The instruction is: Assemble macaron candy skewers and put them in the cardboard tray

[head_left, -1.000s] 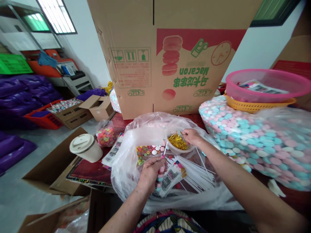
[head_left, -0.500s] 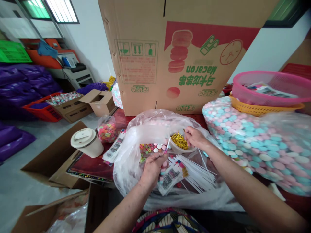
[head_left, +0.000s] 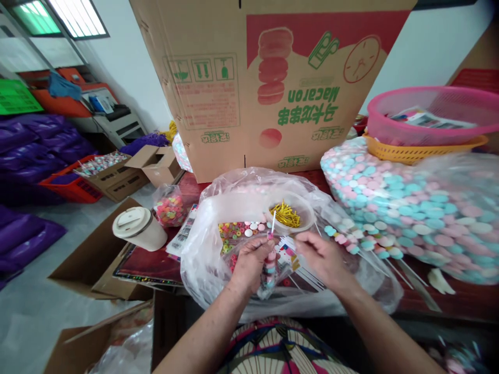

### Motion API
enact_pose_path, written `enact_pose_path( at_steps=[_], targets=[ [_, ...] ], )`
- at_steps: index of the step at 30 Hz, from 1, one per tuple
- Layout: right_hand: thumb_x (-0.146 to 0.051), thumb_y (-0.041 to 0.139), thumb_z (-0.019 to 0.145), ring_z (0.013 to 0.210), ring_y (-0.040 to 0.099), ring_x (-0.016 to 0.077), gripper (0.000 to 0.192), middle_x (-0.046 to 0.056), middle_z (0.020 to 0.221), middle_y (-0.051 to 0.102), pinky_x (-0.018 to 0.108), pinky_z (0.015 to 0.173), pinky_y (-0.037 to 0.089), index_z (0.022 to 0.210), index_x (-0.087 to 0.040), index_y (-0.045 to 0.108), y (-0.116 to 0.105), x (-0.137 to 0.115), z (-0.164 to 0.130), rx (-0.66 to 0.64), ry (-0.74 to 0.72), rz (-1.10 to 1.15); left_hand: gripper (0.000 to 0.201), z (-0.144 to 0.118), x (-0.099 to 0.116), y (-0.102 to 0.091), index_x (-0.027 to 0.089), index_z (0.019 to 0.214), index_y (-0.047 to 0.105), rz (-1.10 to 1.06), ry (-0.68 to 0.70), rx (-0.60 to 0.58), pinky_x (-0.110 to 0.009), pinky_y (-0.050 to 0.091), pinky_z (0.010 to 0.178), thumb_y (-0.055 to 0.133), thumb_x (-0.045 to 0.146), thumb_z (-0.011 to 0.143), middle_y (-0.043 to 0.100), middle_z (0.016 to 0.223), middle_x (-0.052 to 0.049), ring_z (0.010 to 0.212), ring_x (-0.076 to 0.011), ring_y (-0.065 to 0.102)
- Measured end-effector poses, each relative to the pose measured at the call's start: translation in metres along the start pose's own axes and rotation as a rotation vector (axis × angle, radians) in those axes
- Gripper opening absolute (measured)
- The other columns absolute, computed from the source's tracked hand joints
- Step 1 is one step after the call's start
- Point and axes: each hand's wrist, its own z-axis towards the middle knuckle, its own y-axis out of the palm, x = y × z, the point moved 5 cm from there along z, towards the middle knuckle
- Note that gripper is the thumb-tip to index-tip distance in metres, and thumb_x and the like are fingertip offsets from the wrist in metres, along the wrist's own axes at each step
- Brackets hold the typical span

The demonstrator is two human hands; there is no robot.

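Beneath a white wall (head_left: 128, 78), a dark red table (head_left: 146, 262) bears a tall cardboard carton (head_left: 249, 98) at twelve o'clock. At three o'clock bulges a clear plastic sack (head_left: 409, 202) of pastel, disc-shaped sweets; at two, a pink mesh basket (head_left: 374, 117) sits in a yellow one (head_left: 424, 150). At centre, the left hand (head_left: 251, 259), reaching from seven o'clock, pinches a clear-wrapped sweet skewer (head_left: 270, 265), its white stick pointing towards twelve. The right hand (head_left: 322, 254), from four o'clock, curls with thumb near forefinger; whether it grips anything cannot be told. Just beyond, a round translucent bowl (head_left: 309, 218) holds thin gold ties (head_left: 285, 214).
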Motion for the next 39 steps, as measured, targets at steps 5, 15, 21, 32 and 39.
enact_pose_path(
  at_steps=[5, 15, 21, 32, 39],
  targets=[
    [-0.028, 0.045, 0.087, 0.072, 0.062, 0.016, 0.024, 0.004, 0.08, 0.068, 0.029, 0.072, 0.051, 0.096, -0.021, 0.066, 0.012, -0.026, -0.011, -0.114, -0.223, -0.008, 0.022, 0.002, -0.006, 0.003, 0.016, 0.062, 0.054, 0.128, -0.021, 0.056, -0.017, 0.02, 0.039, 0.069, 0.032, 0.061, 0.044, 0.05, 0.006, 0.041, -0.0045, 0.033],
    [-0.018, 0.042, 0.086, 0.056, 0.053, 0.013, 0.067, -0.003, 0.063, 0.061, 0.025, 0.06, 0.045, 0.15, -0.016, 0.023, 0.031, -0.004, -0.009, -0.197, -0.078, -0.056, 0.013, -0.008, -0.016, -0.005, 0.016, 0.065, 0.059, 0.192, 0.014, -0.17, -0.022, 0.032, 0.051, 0.058, 0.027, 0.07, 0.049, 0.057, 0.002, 0.051, -0.0091, 0.04],
    [-0.021, 0.043, 0.083, 0.053, 0.053, 0.0153, 0.068, -0.001, 0.063, 0.06, 0.025, 0.056, 0.041, 0.148, -0.015, 0.025, 0.038, 0.001, -0.014, -0.043, -0.097, -0.188, 0.031, -0.005, -0.019, -0.007, 0.016, 0.065, 0.056, 0.156, 0.068, -0.153, -0.021, 0.032, 0.049, 0.066, 0.043, 0.074, 0.048, 0.057, 0.002, 0.051, -0.0084, 0.038],
    [-0.037, 0.05, 0.08, 0.058, 0.051, 0.0135, 0.023, -0.001, 0.063, 0.06, 0.023, 0.055, 0.042, 0.076, -0.019, 0.064, 0.024, 0.012, -0.014, -0.143, 0.078, 0.002, 0.039, -0.014, -0.014, 0.003, 0.014, 0.069, 0.057, 0.205, -0.128, -0.337, -0.018, 0.029, 0.047, 0.075, 0.049, 0.067, 0.047, 0.059, 0.003, 0.049, -0.0059, 0.04],
    [-0.032, 0.05, 0.078, 0.055, 0.049, 0.0124, 0.017, -0.002, 0.059, 0.057, 0.021, 0.049, 0.037, 0.074, -0.021, 0.062, 0.027, 0.012, -0.015, -0.115, 0.071, -0.121, 0.039, -0.008, -0.027, 0.002, 0.015, 0.059, 0.054, 0.137, -0.133, -0.129, -0.019, 0.026, 0.042, 0.074, 0.048, 0.067, 0.046, 0.049, 0.004, 0.043, -0.0052, 0.035]
  ],
)
